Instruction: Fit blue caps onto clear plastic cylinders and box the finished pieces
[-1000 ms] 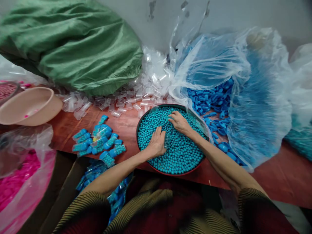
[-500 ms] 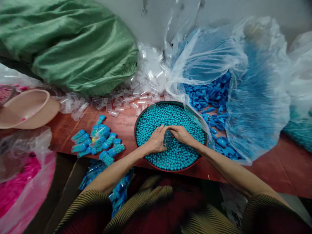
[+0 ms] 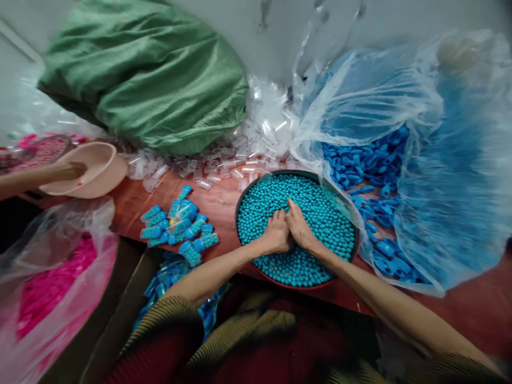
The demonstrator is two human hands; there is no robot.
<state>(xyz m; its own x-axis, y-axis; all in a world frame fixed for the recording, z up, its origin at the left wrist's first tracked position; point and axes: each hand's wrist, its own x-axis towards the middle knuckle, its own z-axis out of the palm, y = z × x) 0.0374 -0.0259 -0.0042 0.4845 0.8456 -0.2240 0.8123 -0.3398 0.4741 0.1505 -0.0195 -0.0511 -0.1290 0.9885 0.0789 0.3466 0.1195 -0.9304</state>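
A round, dark-rimmed basin (image 3: 238,224) full of small turquoise beads (image 3: 312,194) stands before me, and both hands are down in the beads. My left hand (image 3: 277,233) is curled closed, its back to me; the small clear plastic bottle seen in it earlier is hidden. Against it presses my right hand (image 3: 300,228), fingers held together, one finger pointing forward over the beads. Whatever lies between the palms cannot be seen. Left of the basin lies a pile of bead-filled bottles (image 3: 182,224) with blue caps.
Clear empty bottles (image 3: 236,165) are heaped behind the basin, beside a green cloth sack (image 3: 160,85). Blue plastic pieces (image 3: 364,160) spill from a clear bag (image 3: 460,160) at right. Another person's forearm (image 3: 48,173) reaches into a beige bowl (image 3: 106,181). Pink pieces (image 3: 56,282) fill a bag lower left.
My hands have closed together, hiding the clear bottle that showed between them. The view has swung left, and another person's arm now reaches into the beige bowl.
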